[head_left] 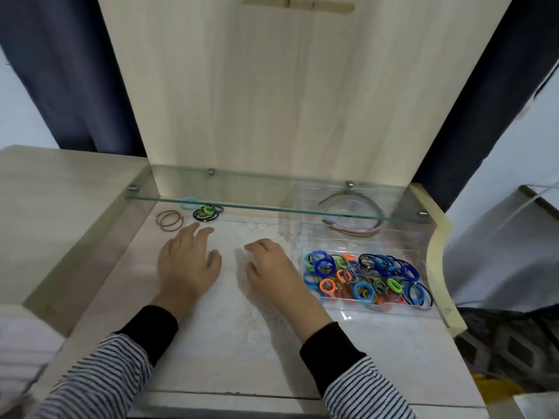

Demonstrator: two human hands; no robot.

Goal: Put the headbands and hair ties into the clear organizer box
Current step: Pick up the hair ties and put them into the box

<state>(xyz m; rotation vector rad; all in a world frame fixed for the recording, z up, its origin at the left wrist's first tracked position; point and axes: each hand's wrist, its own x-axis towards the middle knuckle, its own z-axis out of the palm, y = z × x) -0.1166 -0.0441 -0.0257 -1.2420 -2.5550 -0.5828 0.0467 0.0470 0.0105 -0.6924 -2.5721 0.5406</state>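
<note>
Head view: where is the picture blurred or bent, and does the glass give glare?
In the head view, the right hand looks blurred and the left hand slightly soft; the wide lens makes the sides of the wooden panel lean outward; the glass shelf shows a pale reflection along the back, no hard glare.

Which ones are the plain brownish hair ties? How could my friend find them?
Find the glass shelf and go to its left end. Just in front of it, beyond the left hand, lie the thin grey-brown hair ties. Unlike the black-and-green bunch beside them, they are dull and plain.
</note>
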